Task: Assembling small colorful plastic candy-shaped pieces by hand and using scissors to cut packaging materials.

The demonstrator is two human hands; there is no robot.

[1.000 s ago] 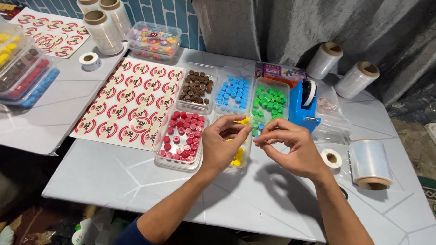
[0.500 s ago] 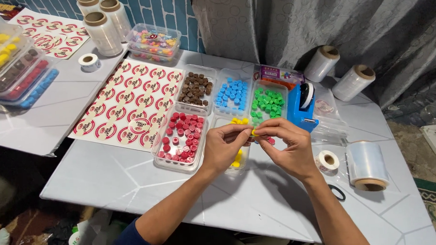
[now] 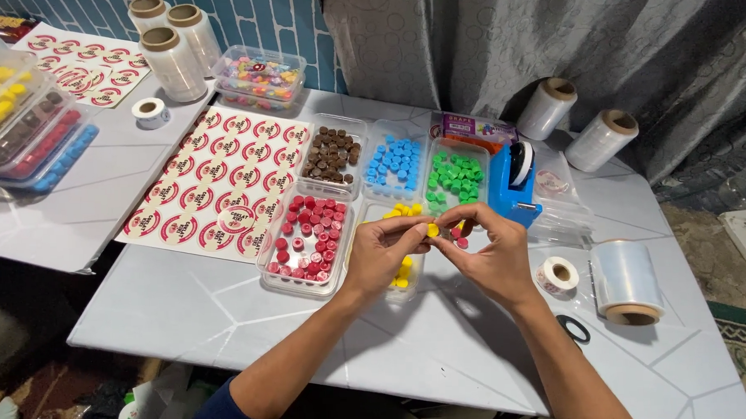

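My left hand point(image 3: 384, 252) and my right hand point(image 3: 489, 253) meet over the clear tray of yellow pieces point(image 3: 403, 276). Between the fingertips of both hands sits one small yellow piece point(image 3: 432, 230). Pink pieces point(image 3: 457, 236) show just behind my right fingers. To the left lies the tray of red pieces point(image 3: 309, 236). Farther back stand trays of brown pieces point(image 3: 332, 151), blue pieces point(image 3: 394, 163) and green pieces point(image 3: 454, 176).
A sheet of round red-and-white stickers point(image 3: 215, 182) lies left of the trays. A blue tape dispenser point(image 3: 514, 182) stands right of the green tray. Rolls of clear film point(image 3: 628, 280), small tape rolls point(image 3: 557, 273) and stacked boxes point(image 3: 23, 122) surround the grey table point(image 3: 228, 314).
Both hands have drawn together and dropped slightly toward the yellow tray, still pinching the yellow piece between them.
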